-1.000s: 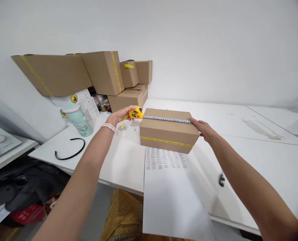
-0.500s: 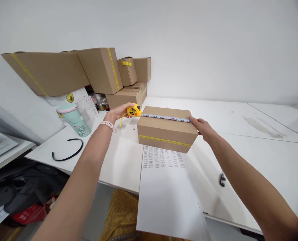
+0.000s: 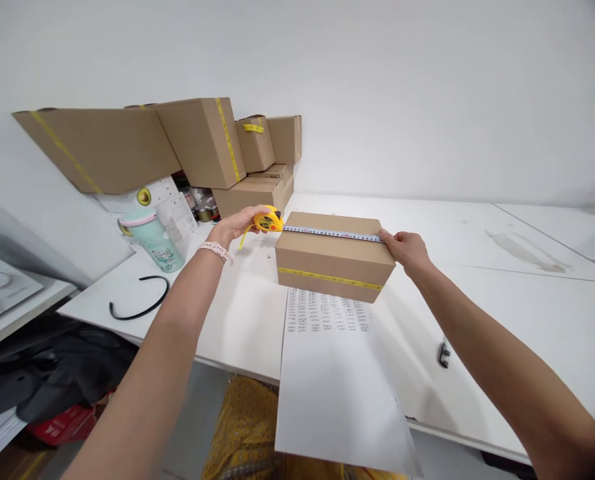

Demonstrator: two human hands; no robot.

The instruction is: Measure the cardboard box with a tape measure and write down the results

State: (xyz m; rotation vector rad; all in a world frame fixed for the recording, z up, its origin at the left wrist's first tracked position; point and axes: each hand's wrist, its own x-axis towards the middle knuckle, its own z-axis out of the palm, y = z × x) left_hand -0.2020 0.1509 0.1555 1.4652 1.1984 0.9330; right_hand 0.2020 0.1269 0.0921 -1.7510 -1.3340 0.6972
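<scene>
Fingers (image 3: 258,210) closed, left hand (image 3: 238,223) grips tape measure (image 3: 268,221), right hand (image 3: 410,249) its blade end (image 3: 375,239).

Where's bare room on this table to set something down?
A wide free patch of table lies right of the front box and right hand, reaching the stain. A smaller one sits between the headband and the printed sheet, partly hidden by the left forearm. Back left is crowded with cup, jars and stacked boxes.
</scene>
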